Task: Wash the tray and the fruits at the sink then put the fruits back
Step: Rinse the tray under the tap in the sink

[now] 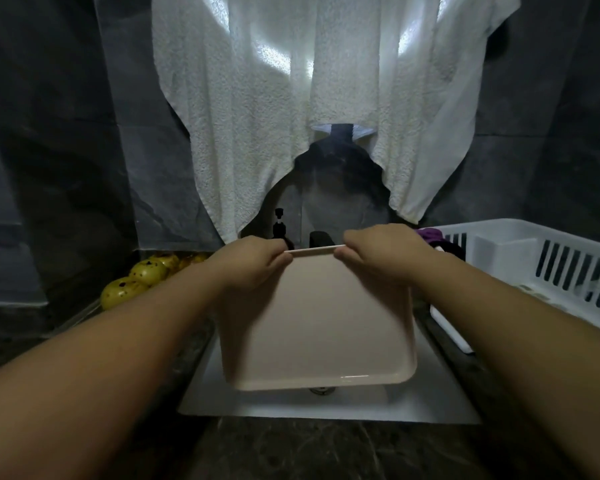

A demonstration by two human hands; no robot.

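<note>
A pale pink tray point(321, 327) hangs tilted steeply over the white sink point(430, 403), its far edge raised. My left hand point(250, 261) grips that raised edge at its left end, and my right hand point(381, 247) grips it at the right end. Several yellow fruits with dark spots point(136, 282) lie on the counter to the left of the sink, partly hidden behind my left forearm. The tray's lower edge hangs just above the drain point(321, 390).
A white slotted dish basket point(541, 261) stands on the counter at the right, with a purple item point(430, 233) beside it. A white towel point(309, 109) hangs over the wall behind the sink. A dark tap point(321, 239) sits behind the tray. Dark counter edge runs along the front.
</note>
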